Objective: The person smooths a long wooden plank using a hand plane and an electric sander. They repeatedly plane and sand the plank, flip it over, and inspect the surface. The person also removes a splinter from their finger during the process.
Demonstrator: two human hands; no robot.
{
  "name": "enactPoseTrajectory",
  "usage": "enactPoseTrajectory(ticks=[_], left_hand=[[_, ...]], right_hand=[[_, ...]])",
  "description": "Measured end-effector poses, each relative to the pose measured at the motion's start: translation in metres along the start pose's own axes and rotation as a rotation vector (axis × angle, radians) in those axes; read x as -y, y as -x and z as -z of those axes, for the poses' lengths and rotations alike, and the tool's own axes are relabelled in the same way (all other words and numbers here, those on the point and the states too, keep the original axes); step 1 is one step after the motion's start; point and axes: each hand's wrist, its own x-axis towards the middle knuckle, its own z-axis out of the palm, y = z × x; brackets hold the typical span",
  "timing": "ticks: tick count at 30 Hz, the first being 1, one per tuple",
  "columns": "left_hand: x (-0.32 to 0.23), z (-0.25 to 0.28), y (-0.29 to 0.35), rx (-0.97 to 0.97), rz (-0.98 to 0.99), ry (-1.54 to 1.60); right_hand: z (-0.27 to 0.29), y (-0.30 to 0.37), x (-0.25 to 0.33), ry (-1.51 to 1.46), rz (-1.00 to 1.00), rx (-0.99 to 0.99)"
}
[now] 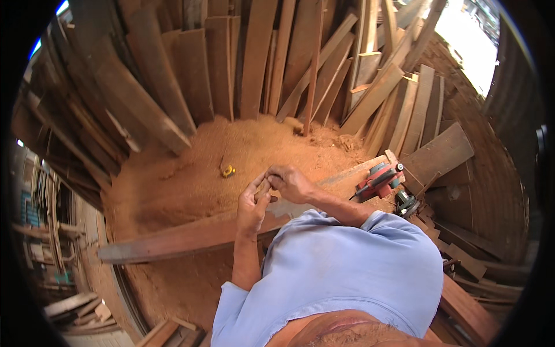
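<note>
My left hand (251, 209) and my right hand (289, 181) meet in front of my chest, above a long wooden plank (173, 240) that runs from lower left to upper right. Both hands pinch a small dark object (267, 191) between their fingertips; it is too small to tell what it is. My light blue shirt (341, 272) fills the lower middle of the view.
A red electric planer (378, 179) lies on the plank to my right, with a green tool (406, 203) beside it. A small yellow object (228, 170) sits in the heap of sawdust (191, 173). Many boards (260, 58) lean against the wall behind.
</note>
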Motion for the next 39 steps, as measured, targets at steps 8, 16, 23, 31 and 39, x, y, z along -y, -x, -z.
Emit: enactPoseTrajectory(ticks=[8, 16, 23, 31, 39], left_hand=[[0.001, -0.008, -0.014, 0.036, -0.095, 0.158], [0.0, -0.005, -0.013, -0.067, -0.101, 0.022], [-0.007, -0.008, -0.01, -0.072, -0.141, 0.147], [-0.007, -0.013, -0.008, -0.095, -0.11, 0.282], [-0.013, -0.013, 0.006, -0.075, -0.088, 0.504]], right_hand=[[0.012, 0.008, 0.015, -0.119, 0.068, 0.009], [0.007, 0.012, 0.026, 0.038, 0.127, 0.022], [0.003, 0.009, 0.025, -0.224, 0.052, -0.064], [0.003, 0.005, 0.016, 0.012, 0.111, -0.174], [0.009, 0.011, 0.029, -0.007, 0.213, -0.148]])
